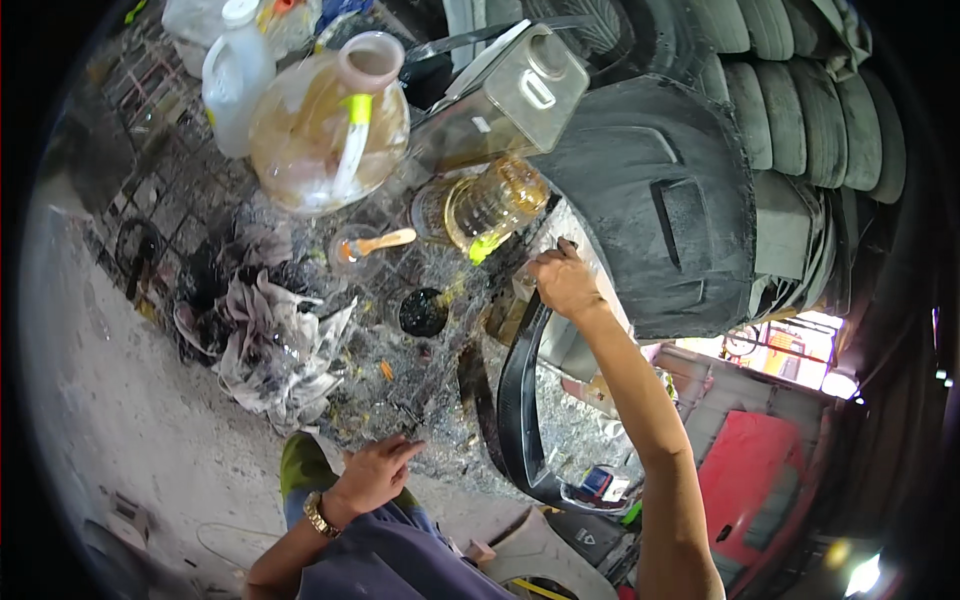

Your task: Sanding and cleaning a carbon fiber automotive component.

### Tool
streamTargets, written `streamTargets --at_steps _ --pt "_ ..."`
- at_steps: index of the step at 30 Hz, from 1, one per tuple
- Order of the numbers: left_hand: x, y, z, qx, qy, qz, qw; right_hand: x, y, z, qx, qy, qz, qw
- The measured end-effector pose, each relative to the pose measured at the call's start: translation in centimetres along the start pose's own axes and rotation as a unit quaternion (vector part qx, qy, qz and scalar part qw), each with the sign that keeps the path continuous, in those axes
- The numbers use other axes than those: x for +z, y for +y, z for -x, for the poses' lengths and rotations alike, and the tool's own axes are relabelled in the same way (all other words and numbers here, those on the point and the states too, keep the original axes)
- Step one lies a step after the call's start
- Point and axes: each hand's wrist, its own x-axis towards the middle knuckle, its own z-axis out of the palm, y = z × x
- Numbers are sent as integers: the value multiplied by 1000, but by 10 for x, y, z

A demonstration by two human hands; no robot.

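Observation:
My right hand [567, 282] is closed around the upper end of a long, curved black trim piece [516, 400], and a dark tip pokes out above the fingers. The piece is glossy, with a woven-looking surface, and bends down toward the lower middle. My left hand [375, 472], wearing a gold watch at the wrist, hovers near the bench's front edge with its fingers stretched out to the right; nothing shows clearly in it. Further in stands a small cup of black liquid [423, 312]. Beside that, a clear cup [355, 250] has a wooden stick [388, 241] across it.
Crumpled stained cloths [270, 345] lie at left on the dirty bench. At the back are a large amber jug [325, 125], a white bottle [238, 80], a metal can [505, 100] and a tilted amber bottle [497, 203]. A large black panel [650, 200] leans at right, near a red panel [750, 475].

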Motion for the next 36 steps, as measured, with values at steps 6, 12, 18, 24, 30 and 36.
streamTargets --at_steps 6,12,18,24,30,36 --pt "-1 -1 1 16 24 -14 999 32 -47 31 -85 41 1 996" --pt "-16 0 10 -35 28 4 999 50 -101 60 -118 -38 -28 992" --pt "-21 4 19 -99 -9 2 995 59 -136 98 -143 -24 -31 989" --pt "-3 21 33 -65 71 -35 995 81 -173 149 -218 -64 1 974" --pt "23 45 60 -110 72 -41 990 114 -193 218 -236 -27 -35 971" --pt "57 77 89 -58 123 -52 989 147 -215 299 -254 77 26 964"
